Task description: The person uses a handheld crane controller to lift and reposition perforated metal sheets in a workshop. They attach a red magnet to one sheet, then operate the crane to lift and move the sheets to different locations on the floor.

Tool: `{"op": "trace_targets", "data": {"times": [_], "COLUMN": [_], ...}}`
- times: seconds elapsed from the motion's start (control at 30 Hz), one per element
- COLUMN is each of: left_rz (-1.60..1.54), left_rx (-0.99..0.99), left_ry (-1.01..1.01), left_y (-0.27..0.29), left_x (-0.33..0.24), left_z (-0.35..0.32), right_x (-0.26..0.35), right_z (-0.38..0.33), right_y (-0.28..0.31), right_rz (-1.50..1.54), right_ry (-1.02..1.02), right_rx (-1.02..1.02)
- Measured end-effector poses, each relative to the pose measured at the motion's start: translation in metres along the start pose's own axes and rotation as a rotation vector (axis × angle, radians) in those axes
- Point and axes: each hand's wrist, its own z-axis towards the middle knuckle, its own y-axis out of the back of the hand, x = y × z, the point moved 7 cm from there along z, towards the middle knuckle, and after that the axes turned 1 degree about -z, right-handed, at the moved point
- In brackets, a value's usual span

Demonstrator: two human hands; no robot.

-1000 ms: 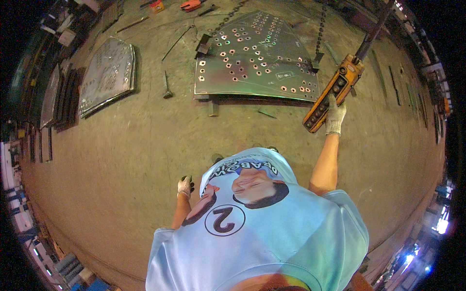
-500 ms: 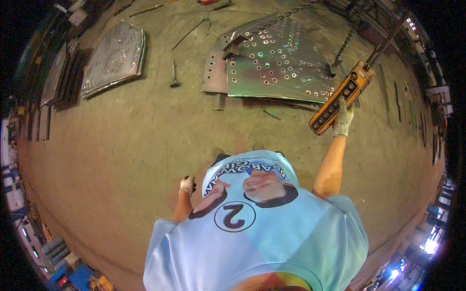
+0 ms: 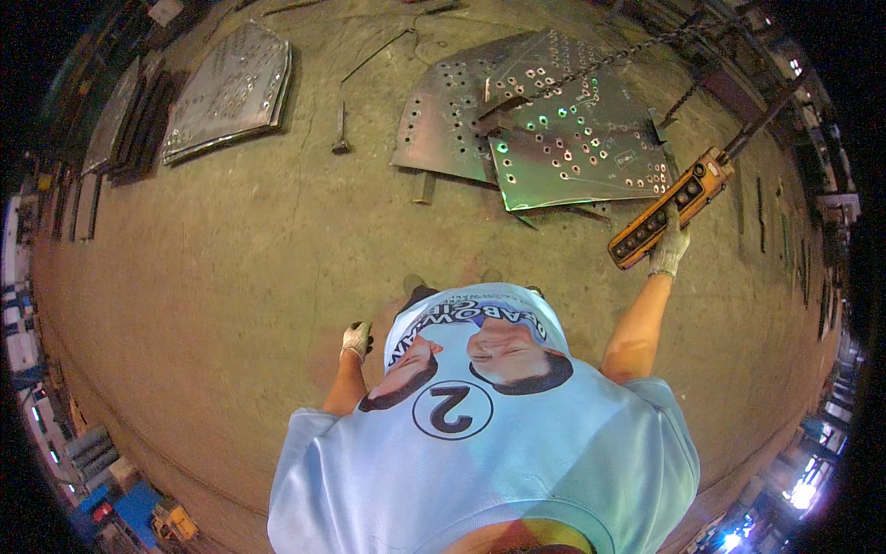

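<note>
While wide floor point(image 3: 277, 249) spreads before the near edge of the holed plate point(image 3: 577, 152), the right hand point(image 3: 672, 244) grips the yellow controller point(image 3: 685, 191) right of it; how tightly the left hand point(image 3: 356, 340) curls, I cannot tell.

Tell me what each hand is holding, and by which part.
The right hand holds the yellow remote about midway along its body. Nothing shows in the left hand, though its palm is hidden.
</note>
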Motion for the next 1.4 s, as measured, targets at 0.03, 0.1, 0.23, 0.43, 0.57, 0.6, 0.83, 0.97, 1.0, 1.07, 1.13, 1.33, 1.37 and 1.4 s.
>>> {"op": "trace_targets", "data": {"times": [0.03, 0.1, 0.23, 0.43, 0.57, 0.6, 0.83, 0.97, 1.0, 1.07, 1.13, 1.33, 1.37, 1.4], "left_rz": [0.021, 0.028, -0.020, 0.024, 0.044, 0.041, 0.058, 0.136, 0.121, -0.029, 0.180, 0.425, 0.379, 0.330], "left_rx": [-0.001, 0.010, 0.030, 0.002, -0.031, -0.027, 0.044, 0.161, 0.190, 0.232, 0.252, 0.715, 0.828, 0.941], "left_ry": [0.015, 0.031, 0.018, 0.027, 0.006, 0.009, 0.043, -0.151, -0.185, -0.163, -0.311, -0.959, -0.887, -0.815], "left_y": [0.012, 0.033, 0.051, 0.067, 0.081, 0.085, 0.141, 0.151, 0.152, 0.140, 0.102, -0.101, -0.126, -0.147], "left_x": [-0.001, -0.002, 0.004, -0.005, -0.013, -0.016, -0.012, -0.033, -0.040, -0.062, -0.138, -0.316, -0.329, -0.337], "left_z": [0.000, -0.002, -0.003, -0.016, -0.019, -0.020, 0.035, 0.057, 0.061, 0.069, 0.018, -0.180, -0.217, -0.248], "right_x": [0.000, -0.002, -0.003, -0.001, 0.000, 0.000, 0.007, 0.020, 0.020, 0.019, 0.017, 0.029, 0.023, 0.021], "right_z": [-0.007, -0.015, -0.022, -0.033, -0.049, -0.055, -0.127, -0.168, -0.176, -0.179, -0.189, -0.206, -0.203, -0.201], "right_y": [-0.004, -0.011, -0.021, -0.030, -0.038, -0.040, -0.096, -0.145, -0.156, -0.181, -0.193, -0.265, -0.270, -0.274], "right_rz": [-0.034, -0.047, 0.028, 0.038, -0.005, -0.027, 0.104, 0.133, 0.156, 0.194, 0.190, 0.408, 0.416, 0.422], "right_ry": [0.006, 0.024, 0.012, -0.030, -0.075, -0.088, -0.064, -0.073, -0.147, -0.217, -0.228, -0.389, -0.384, -0.376], "right_rx": [-0.010, -0.001, -0.013, -0.008, -0.015, -0.024, 0.095, 0.121, 0.149, 0.200, 0.196, 0.424, 0.417, 0.410]}}
